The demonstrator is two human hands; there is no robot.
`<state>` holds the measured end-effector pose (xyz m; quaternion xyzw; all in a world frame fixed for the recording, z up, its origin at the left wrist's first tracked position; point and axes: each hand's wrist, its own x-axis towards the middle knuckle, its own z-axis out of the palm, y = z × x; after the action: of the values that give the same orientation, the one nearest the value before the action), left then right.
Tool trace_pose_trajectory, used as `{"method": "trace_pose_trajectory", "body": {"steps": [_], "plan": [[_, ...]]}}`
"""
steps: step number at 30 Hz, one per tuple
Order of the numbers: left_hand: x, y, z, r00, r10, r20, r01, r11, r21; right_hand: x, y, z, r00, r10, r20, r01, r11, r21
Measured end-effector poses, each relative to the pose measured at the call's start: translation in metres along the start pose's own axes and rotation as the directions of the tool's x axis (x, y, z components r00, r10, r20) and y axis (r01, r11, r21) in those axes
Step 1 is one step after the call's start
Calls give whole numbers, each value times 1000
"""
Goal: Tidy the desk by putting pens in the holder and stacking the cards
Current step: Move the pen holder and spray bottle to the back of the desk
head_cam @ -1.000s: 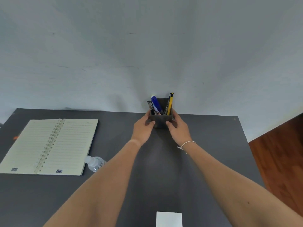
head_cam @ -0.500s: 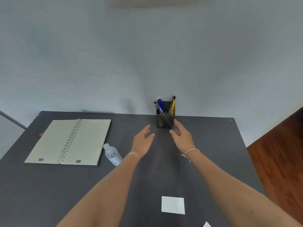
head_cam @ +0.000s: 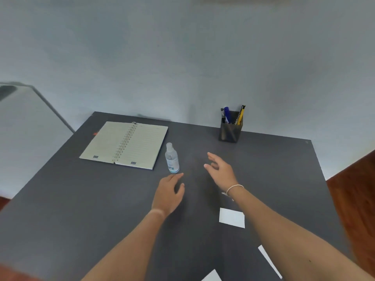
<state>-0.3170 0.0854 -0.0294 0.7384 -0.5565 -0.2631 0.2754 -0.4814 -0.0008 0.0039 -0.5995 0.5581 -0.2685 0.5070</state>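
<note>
A dark square pen holder (head_cam: 230,131) stands at the desk's far edge by the wall, with several pens (head_cam: 226,115) in it, one blue and one yellow. My left hand (head_cam: 168,193) hovers open over the desk's middle, holding nothing. My right hand (head_cam: 221,170), with a white bracelet on its wrist, is open and empty, well short of the holder. A white card (head_cam: 232,217) lies flat under my right forearm. A second card (head_cam: 268,260) peeks out beside that arm, and a third card (head_cam: 212,276) shows at the bottom edge.
An open spiral notebook (head_cam: 125,145) lies at the far left of the dark grey desk (head_cam: 81,209). A small clear bottle (head_cam: 172,158) lies next to it, just beyond my left hand. Wooden floor (head_cam: 353,189) shows past the desk's right edge.
Both hands have let go of the pen holder and drawn back toward me. The view has swung, so the holder now sits further right and more cards show.
</note>
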Motion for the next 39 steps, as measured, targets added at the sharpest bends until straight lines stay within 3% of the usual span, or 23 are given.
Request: {"method": "trace_pose_trajectory", "body": {"steps": [10,17,24,28,34,39], "plan": [[-20,-56,-32,996,-64,-66,75,982,171,13,-29,61,992,-26,126,30,999,-28],[-13,-78,-32,997,-77,-1,74,954,290,28,-39,83,990,-72,121,76,997,-22],[-6,-79,-29,997,-62,-39,71,945,318,37,-37,87,992,-78,95,76,997,22],[6,-68,-28,998,-57,-3,56,954,296,40,-36,74,997,-61,45,58,997,51],[29,-31,-9,993,60,98,-82,965,250,46,-34,21,997,-35,-68,42,994,106],[48,9,19,962,165,218,-211,955,208,50,-25,-46,987,7,-162,-2,999,36]]}}
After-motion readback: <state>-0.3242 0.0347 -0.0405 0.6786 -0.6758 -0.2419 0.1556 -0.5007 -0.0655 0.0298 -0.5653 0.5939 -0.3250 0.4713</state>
